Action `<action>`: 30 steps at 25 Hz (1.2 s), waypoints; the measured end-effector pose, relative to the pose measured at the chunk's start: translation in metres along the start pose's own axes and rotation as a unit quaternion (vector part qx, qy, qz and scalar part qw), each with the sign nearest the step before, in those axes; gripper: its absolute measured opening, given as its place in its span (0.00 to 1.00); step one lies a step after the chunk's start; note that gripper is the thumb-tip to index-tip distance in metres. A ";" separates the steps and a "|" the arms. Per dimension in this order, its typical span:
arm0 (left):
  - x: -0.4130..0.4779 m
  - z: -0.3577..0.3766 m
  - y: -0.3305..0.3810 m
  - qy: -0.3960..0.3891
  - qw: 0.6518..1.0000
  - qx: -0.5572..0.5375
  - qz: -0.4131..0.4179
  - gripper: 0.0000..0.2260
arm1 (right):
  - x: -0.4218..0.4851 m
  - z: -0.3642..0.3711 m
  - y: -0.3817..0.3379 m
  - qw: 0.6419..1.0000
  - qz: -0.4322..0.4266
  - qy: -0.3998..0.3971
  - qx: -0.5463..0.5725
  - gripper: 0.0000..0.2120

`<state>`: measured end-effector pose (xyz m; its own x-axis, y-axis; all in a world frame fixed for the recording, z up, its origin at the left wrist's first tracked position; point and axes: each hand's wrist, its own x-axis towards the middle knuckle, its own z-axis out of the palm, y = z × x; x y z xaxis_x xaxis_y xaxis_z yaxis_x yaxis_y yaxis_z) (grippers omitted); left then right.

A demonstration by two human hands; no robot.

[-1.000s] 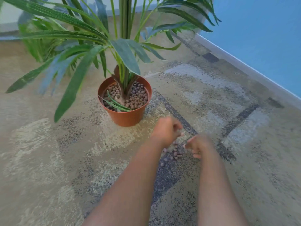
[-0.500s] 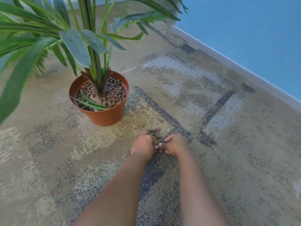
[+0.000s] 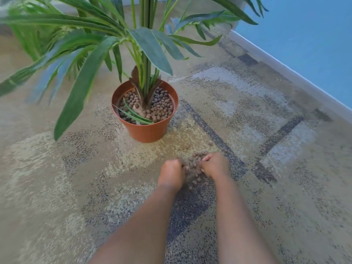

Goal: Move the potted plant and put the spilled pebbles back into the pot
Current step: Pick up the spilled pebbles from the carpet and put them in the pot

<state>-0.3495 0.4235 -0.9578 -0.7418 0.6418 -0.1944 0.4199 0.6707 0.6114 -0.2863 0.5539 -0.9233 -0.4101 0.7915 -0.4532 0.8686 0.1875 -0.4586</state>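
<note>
- On the carpet [image 3: 266, 130] just in front of the terracotta pot [image 3: 147, 130], spilled clay pebbles [image 3: 196, 166] lie heaped between both hands.
- Left hand [image 3: 171, 174] and right hand [image 3: 215, 166] flank the heap, fingers curled closed around pebbles.
- The pot stands beyond and slightly left, nearer the left hand.

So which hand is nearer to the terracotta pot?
Left. The left hand lies below the pot, nearly in line with it; the right hand sits further to the right.

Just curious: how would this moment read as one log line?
hands: left, right cupped round spilled pebbles | pot: upright on carpet
</note>
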 end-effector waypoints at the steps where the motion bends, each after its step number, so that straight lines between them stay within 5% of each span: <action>1: 0.001 -0.006 -0.003 0.026 0.999 -0.017 -0.013 0.04 | 0.000 -0.001 0.000 1.000 0.000 -0.009 0.009 0.06; 6: 0.021 -0.034 -0.005 0.111 0.992 -0.016 -0.064 0.14 | 0.006 -0.013 0.005 0.997 0.004 -0.018 0.077 0.06; 16: 0.029 -0.011 0.035 -0.054 0.998 0.005 0.017 0.11 | 0.007 -0.025 0.037 0.996 0.007 -0.032 0.083 0.06; 26: 0.012 0.014 0.039 -0.019 0.999 0.028 0.024 0.05 | 0.009 -0.023 0.028 0.995 -0.053 -0.006 0.088 0.06; 30: 0.016 0.004 0.025 -0.018 1.000 -0.019 -0.017 0.12 | 0.010 -0.017 0.017 0.996 -0.057 -0.010 0.071 0.11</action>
<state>-0.3491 0.4524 -0.9484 -0.7365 0.6314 -0.2426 0.3737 0.6789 0.6321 -0.2705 0.5749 -0.9228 -0.5097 0.7585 -0.4061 0.7687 0.1894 -0.6110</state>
